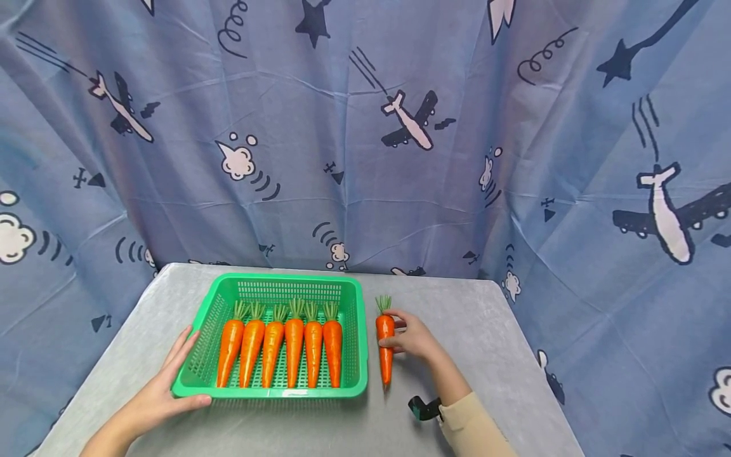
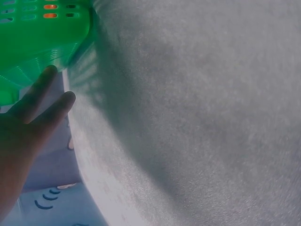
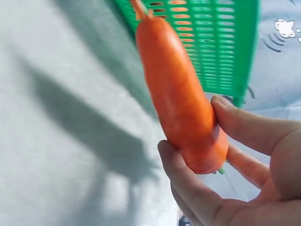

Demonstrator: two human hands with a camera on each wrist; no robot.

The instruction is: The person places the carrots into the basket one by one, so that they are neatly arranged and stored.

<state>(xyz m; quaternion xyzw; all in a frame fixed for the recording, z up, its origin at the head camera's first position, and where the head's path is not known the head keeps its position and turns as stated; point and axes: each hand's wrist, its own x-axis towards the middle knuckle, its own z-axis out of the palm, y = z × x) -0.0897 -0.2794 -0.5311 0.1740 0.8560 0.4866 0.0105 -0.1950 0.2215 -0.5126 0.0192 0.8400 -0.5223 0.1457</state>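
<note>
A green plastic basket (image 1: 280,393) holds several orange carrots (image 1: 294,346) lying side by side, leafy stubs toward the back. At its front left corner, my left hand (image 1: 162,387) rests with fingers extended along the left side and thumb near the front rim. The left wrist view shows fingertips of the left hand (image 2: 33,113) at the basket's wall (image 2: 42,37). Just right of the basket, my right hand (image 1: 410,336) pinches another carrot (image 1: 386,362) near its thick top end. In the right wrist view, that carrot (image 3: 176,89) is between thumb and fingers, its shadow apart from it on the table.
A light grey table (image 1: 457,317) bears the basket. Behind and at both sides hangs a blue curtain (image 1: 297,178) printed with airplanes. A small black device (image 1: 424,408) sits at the right wrist, by a beige sleeve (image 1: 475,425).
</note>
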